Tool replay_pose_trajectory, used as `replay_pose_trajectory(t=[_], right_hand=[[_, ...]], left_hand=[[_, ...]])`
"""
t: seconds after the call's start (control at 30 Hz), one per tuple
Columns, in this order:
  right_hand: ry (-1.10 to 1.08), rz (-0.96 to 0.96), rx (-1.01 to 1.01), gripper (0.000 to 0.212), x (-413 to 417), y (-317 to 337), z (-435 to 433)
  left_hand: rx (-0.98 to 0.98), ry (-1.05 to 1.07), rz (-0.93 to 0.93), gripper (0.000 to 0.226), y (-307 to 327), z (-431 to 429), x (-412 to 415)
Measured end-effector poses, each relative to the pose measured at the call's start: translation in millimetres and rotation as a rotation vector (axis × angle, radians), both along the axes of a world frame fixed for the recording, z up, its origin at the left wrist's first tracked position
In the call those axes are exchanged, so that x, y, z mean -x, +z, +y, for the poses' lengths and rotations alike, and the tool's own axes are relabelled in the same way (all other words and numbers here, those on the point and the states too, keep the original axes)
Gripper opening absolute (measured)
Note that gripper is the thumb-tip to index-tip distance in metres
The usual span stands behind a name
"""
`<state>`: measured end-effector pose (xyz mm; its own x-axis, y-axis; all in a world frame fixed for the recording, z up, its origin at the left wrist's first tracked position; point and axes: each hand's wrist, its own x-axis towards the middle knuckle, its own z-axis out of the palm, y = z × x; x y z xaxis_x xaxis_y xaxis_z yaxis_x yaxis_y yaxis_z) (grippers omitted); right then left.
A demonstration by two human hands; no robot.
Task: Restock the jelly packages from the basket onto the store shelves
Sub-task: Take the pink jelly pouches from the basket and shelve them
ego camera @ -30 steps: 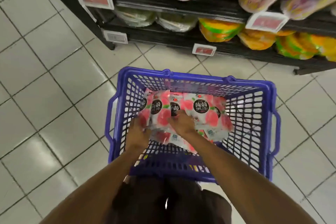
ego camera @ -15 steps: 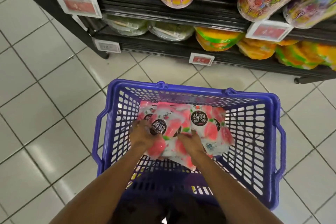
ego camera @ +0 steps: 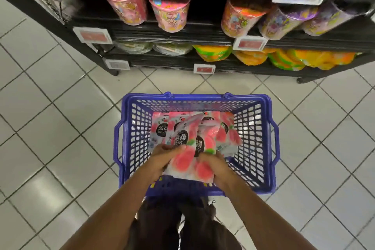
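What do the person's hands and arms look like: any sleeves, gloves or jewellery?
No gloves on the left hand or right hand, and no ring, watch or band shows. The left forearm and right forearm show no sleeve up to the frame edge. Dark trousers show between them.

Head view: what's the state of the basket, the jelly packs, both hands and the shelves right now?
basket: upright on the floor, part full.
held jelly packs: fanned bunch, gripped by both hands over the basket.
loose jelly packs: lying inside the basket.
left hand: grips the bunch's left side.
right hand: grips the bunch's right side.
shelves: stocked.
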<state>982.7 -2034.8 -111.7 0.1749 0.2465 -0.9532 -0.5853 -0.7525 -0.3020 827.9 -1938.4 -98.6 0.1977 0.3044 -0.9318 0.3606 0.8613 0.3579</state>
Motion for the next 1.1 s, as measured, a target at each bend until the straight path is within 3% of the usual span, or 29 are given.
replay_pose_trajectory(t=[0.07,0.17,0.27,0.37,0.43,0.6,0.73,0.83,0.93,1.1], right_hand=[[-0.101,0.047,-0.029,0.022,0.4,42.3,-4.4],[-0.182,0.084,-0.076,0.005,-3.4,114.1,-5.8],[-0.231,0.106,-0.146,0.028,-16.7,185.4,-3.5],[-0.222,0.015,-0.237,0.001,-30.0,266.2,5.0],[-0.194,-0.021,-0.302,0.031,-36.3,317.2,12.3],[-0.148,-0.179,-0.482,0.036,-44.6,445.9,22.2],[-0.23,-0.304,-0.604,0.077,-52.5,538.0,25.5],[-0.269,-0.392,-0.693,0.065,-61.0,594.4,28.3],[-0.268,-0.475,-0.806,0.051,-73.0,644.0,29.0],[-0.28,-0.587,-0.935,0.054,-102.5,704.1,24.9]], left_hand=[[-0.064,0.041,-0.012,0.073,36.7,-0.7,-5.2],[-0.168,0.065,-0.071,0.064,99.3,4.5,-8.8],[-0.259,-0.028,-0.158,0.074,181.4,24.7,-12.1],[-0.298,-0.053,-0.199,0.078,261.0,45.0,-12.0],[-0.34,-0.033,-0.232,0.066,312.3,56.3,-11.6],[-0.445,-0.114,-0.336,0.061,439.4,75.0,-10.1],[-0.577,-0.105,-0.422,0.055,532.2,84.8,-13.6],[-0.69,-0.048,-0.475,0.067,591.3,90.2,-25.6],[-0.819,-0.051,-0.521,0.052,640.1,91.4,-40.9],[-0.921,-0.059,-0.633,0.056,703.5,94.5,-67.9]])
